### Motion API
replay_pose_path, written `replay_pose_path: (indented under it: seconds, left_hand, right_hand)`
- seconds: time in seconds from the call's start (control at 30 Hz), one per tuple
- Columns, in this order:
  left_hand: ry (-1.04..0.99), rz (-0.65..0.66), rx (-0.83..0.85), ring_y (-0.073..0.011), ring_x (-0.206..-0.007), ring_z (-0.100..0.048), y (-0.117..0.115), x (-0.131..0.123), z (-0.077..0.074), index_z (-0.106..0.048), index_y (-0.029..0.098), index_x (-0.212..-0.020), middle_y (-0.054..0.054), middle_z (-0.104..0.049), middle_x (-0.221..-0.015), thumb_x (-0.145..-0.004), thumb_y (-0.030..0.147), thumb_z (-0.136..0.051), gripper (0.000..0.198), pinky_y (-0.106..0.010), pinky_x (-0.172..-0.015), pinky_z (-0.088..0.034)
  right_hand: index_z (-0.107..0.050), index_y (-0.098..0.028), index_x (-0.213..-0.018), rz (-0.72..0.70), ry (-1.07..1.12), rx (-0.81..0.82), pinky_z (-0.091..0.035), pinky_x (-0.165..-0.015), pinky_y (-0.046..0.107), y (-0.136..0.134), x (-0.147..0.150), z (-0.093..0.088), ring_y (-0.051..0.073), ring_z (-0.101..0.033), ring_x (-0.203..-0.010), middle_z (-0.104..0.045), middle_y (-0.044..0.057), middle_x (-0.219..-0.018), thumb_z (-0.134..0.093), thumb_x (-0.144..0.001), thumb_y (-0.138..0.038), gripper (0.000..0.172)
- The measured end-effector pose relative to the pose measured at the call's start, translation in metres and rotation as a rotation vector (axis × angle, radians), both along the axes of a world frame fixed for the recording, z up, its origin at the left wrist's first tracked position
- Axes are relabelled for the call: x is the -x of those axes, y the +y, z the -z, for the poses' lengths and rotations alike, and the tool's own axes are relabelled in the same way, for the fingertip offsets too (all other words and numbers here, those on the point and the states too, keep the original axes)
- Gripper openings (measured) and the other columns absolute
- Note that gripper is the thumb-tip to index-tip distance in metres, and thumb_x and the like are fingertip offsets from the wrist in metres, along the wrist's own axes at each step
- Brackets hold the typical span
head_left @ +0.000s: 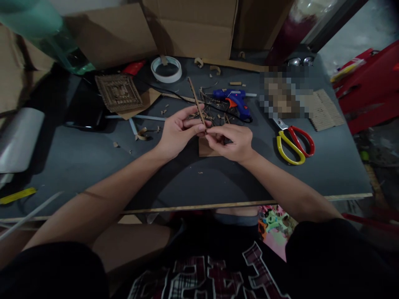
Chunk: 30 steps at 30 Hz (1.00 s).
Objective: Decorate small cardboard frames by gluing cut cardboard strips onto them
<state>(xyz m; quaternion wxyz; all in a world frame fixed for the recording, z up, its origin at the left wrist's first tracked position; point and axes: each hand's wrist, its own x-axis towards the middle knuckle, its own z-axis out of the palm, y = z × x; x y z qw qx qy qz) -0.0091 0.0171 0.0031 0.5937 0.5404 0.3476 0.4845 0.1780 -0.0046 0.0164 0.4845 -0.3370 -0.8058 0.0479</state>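
Both my hands meet over the middle of a dark grey table. My left hand curls its fingers round the lower end of a thin cardboard strip, which slants up and away to the left. My right hand pinches the same strip's lower end with fingertips pressed together. Under my right hand lies a small flat cardboard piece. A blue glue gun rests just beyond my hands, its black cord running left.
Red-and-yellow scissors lie right of my hands. A tape roll, a layered square cardboard model and cardboard scraps sit further back. Corrugated strips are at the right, cardboard boxes along the back.
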Motion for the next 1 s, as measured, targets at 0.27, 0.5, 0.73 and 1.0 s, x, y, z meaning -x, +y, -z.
replay_pose_path:
  seconds: [0.27, 0.5, 0.73, 1.0]
  left_hand:
    - [0.023, -0.015, 0.041, -0.0174, -0.080, -0.078, -0.0015, -0.0009, -0.0024, -0.065, 0.019, -0.122, -0.007, -0.080, -0.094, -0.071, 0.047, -0.087, 0.063, -0.023, -0.069, -0.066]
    - [-0.025, -0.027, 0.075, -0.0124, -0.072, -0.076, 0.0001, -0.0022, -0.0038, -0.061, 0.018, -0.121, 0.000, -0.078, -0.078, -0.063, 0.046, -0.092, 0.071, -0.016, -0.063, -0.062]
    - [-0.054, -0.002, 0.090, -0.0117, -0.074, -0.076, 0.0006, -0.0023, -0.0040, -0.059, 0.019, -0.122, 0.001, -0.077, -0.077, -0.063, 0.045, -0.091, 0.072, -0.015, -0.063, -0.061]
    - [-0.037, -0.012, 0.060, -0.0129, -0.077, -0.077, 0.0001, -0.0018, -0.0029, -0.058, 0.020, -0.122, -0.002, -0.080, -0.086, -0.066, 0.044, -0.090, 0.069, -0.016, -0.064, -0.061]
  right_hand:
    - [-0.072, -0.020, -0.081, 0.011, 0.011, 0.072, -0.048, -0.057, 0.018, -0.0008, 0.0002, 0.0029, 0.007, -0.059, -0.053, -0.069, -0.004, -0.064, -0.063, -0.086, -0.023, 0.010]
    - [-0.070, -0.021, -0.079, 0.048, -0.005, 0.077, -0.046, -0.055, 0.018, -0.0005, 0.0005, 0.0039, 0.006, -0.057, -0.052, -0.067, -0.005, -0.062, -0.059, -0.087, -0.024, 0.014]
    - [-0.069, -0.019, -0.082, 0.016, -0.021, 0.131, -0.042, -0.054, 0.017, 0.0003, -0.0003, 0.0031, 0.005, -0.056, -0.050, -0.064, -0.006, -0.058, -0.057, -0.089, -0.024, 0.014]
    - [-0.071, -0.020, -0.082, 0.048, -0.025, 0.107, -0.046, -0.055, 0.016, 0.0000, 0.0003, 0.0042, 0.006, -0.058, -0.051, -0.067, -0.006, -0.061, -0.060, -0.087, -0.025, 0.013]
